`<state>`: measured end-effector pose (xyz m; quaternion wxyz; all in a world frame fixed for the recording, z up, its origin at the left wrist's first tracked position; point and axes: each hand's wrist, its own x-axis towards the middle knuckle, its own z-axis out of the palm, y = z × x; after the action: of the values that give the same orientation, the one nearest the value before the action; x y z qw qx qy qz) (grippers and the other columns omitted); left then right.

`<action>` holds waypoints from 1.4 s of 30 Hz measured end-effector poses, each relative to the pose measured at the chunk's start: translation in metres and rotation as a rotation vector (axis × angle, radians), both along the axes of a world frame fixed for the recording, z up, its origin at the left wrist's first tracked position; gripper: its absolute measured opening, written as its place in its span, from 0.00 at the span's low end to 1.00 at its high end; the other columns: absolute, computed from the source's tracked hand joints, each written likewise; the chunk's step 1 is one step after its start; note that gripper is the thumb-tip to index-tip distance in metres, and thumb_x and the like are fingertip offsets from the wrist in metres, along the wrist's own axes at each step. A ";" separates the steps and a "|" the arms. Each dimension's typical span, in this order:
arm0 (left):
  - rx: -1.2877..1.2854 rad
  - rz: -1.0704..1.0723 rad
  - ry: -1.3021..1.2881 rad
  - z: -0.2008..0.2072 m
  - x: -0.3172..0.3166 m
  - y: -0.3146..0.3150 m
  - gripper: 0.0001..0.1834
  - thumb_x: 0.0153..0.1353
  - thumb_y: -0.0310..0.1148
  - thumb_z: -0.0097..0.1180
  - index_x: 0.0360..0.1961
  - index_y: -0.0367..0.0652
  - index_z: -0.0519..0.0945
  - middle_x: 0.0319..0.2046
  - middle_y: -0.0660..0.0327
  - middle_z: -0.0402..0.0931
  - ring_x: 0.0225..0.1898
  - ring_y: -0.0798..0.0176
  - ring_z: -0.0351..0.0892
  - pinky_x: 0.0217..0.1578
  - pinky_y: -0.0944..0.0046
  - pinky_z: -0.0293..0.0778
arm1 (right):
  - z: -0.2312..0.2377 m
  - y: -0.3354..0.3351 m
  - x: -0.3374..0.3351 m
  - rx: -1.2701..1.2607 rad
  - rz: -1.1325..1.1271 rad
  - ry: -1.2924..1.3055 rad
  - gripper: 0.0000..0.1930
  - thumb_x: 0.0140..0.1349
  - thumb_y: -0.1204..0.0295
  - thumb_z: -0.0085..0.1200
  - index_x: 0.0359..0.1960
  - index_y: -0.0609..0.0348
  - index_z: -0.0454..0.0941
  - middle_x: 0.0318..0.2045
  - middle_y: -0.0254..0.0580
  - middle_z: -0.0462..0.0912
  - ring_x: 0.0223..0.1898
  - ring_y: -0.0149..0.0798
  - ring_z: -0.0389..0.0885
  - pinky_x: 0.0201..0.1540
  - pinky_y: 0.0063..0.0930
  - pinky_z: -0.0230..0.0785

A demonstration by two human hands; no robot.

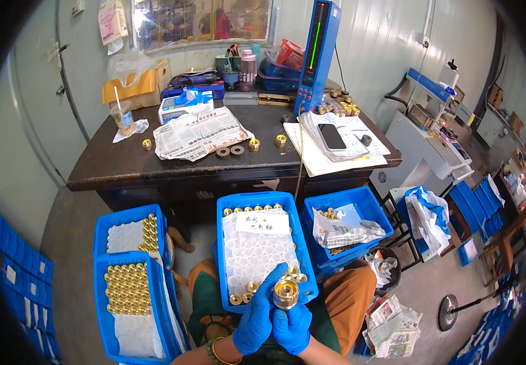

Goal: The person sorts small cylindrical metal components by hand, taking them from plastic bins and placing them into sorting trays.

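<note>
Both hands wear blue gloves and meet in front of my lap. A round brass fitting (286, 294) with a hole through its middle is held upright between them, its bore facing me. My left hand (257, 317) closes on its left side, the fingers reaching up past it. From below, my right hand (292, 327) grips it with bent fingers. Just beyond lies a blue bin (221, 243) holding a white plastic divider (257, 246), with several brass fittings along its near and far ends. A handwritten paper slip (263, 222) rests on the divider.
To the left, stacked blue bins (100, 286) hold rows of brass fittings. Another blue bin (372, 204) with newspaper stands right. Beyond is a dark desk (214, 167) bearing a blue column gauge (315, 55), a phone (331, 136), papers and loose rings. A waste bin (401, 267) sits lower right.
</note>
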<state>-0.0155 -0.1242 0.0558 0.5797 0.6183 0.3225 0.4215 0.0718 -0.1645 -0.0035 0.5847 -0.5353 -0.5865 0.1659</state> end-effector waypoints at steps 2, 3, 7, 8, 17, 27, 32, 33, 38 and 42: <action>-0.005 0.000 -0.073 -0.003 -0.002 0.000 0.23 0.62 0.33 0.35 0.58 0.36 0.55 0.52 0.51 0.63 0.52 0.60 0.64 0.55 0.62 0.58 | -0.003 0.001 -0.001 0.052 -0.012 -0.011 0.12 0.50 0.72 0.52 0.36 0.64 0.73 0.30 0.53 0.77 0.26 0.49 0.76 0.29 0.33 0.68; -0.008 -0.003 -0.146 -0.004 -0.002 0.000 0.24 0.62 0.34 0.36 0.58 0.35 0.55 0.52 0.52 0.62 0.52 0.61 0.63 0.55 0.62 0.57 | -0.001 0.003 -0.001 0.050 -0.012 -0.012 0.12 0.50 0.72 0.52 0.36 0.64 0.73 0.30 0.53 0.77 0.26 0.49 0.76 0.29 0.33 0.68; -0.017 0.047 -0.292 -0.007 -0.004 -0.003 0.27 0.58 0.35 0.45 0.57 0.36 0.55 0.52 0.54 0.61 0.52 0.61 0.63 0.54 0.62 0.58 | -0.001 0.001 -0.001 0.053 -0.013 -0.029 0.14 0.50 0.71 0.53 0.38 0.63 0.73 0.30 0.52 0.78 0.27 0.46 0.78 0.30 0.32 0.69; -0.027 -0.006 -0.284 -0.007 -0.005 -0.002 0.33 0.55 0.35 0.51 0.58 0.36 0.53 0.53 0.54 0.60 0.54 0.61 0.60 0.55 0.62 0.56 | -0.003 0.000 -0.001 -0.003 0.023 0.008 0.14 0.50 0.70 0.53 0.39 0.62 0.73 0.30 0.51 0.78 0.28 0.46 0.79 0.31 0.32 0.70; -0.073 -0.115 -0.344 -0.012 0.001 -0.005 0.44 0.45 0.32 0.64 0.59 0.36 0.50 0.53 0.54 0.59 0.54 0.61 0.61 0.54 0.62 0.56 | -0.010 -0.004 0.003 -0.081 0.004 0.024 0.18 0.46 0.71 0.55 0.41 0.62 0.73 0.33 0.49 0.78 0.31 0.45 0.79 0.34 0.30 0.70; -0.100 -0.123 -0.111 -0.005 0.002 -0.006 0.41 0.58 0.56 0.38 0.60 0.33 0.46 0.54 0.52 0.58 0.53 0.61 0.61 0.55 0.62 0.54 | 0.006 -0.001 0.003 0.120 -0.056 -0.034 0.14 0.52 0.70 0.50 0.39 0.64 0.74 0.35 0.55 0.76 0.33 0.50 0.78 0.37 0.34 0.69; -0.094 -0.125 -0.216 -0.005 -0.001 -0.006 0.37 0.60 0.51 0.36 0.61 0.33 0.45 0.55 0.52 0.57 0.55 0.60 0.58 0.56 0.61 0.52 | 0.004 -0.004 0.000 0.079 -0.056 -0.039 0.14 0.51 0.71 0.50 0.39 0.65 0.74 0.35 0.54 0.77 0.33 0.49 0.78 0.37 0.34 0.69; -0.095 -0.095 -0.240 -0.004 -0.002 -0.006 0.36 0.61 0.47 0.38 0.61 0.33 0.45 0.55 0.51 0.57 0.56 0.60 0.57 0.57 0.62 0.51 | 0.004 -0.001 0.000 0.074 -0.046 -0.037 0.14 0.51 0.71 0.50 0.39 0.65 0.74 0.35 0.54 0.77 0.33 0.49 0.78 0.37 0.34 0.69; -0.034 -0.088 -0.254 -0.028 -0.011 0.022 0.31 0.58 0.27 0.43 0.61 0.37 0.45 0.53 0.48 0.61 0.56 0.57 0.58 0.57 0.59 0.54 | -0.026 0.016 -0.004 -0.076 0.017 -0.010 0.05 0.50 0.74 0.50 0.27 0.64 0.72 0.17 0.50 0.74 0.18 0.46 0.74 0.20 0.33 0.64; -0.059 0.064 -0.183 -0.034 -0.051 0.095 0.27 0.53 0.25 0.52 0.55 0.36 0.59 0.47 0.54 0.67 0.49 0.63 0.66 0.50 0.66 0.63 | -0.038 0.026 -0.010 -0.247 0.090 -0.105 0.08 0.53 0.75 0.48 0.18 0.63 0.67 0.12 0.50 0.68 0.13 0.48 0.68 0.16 0.34 0.57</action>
<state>-0.0669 -0.0295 0.0222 0.6107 0.5494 0.3002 0.4848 0.0620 -0.1388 -0.0417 0.4748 -0.5842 -0.6150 0.2345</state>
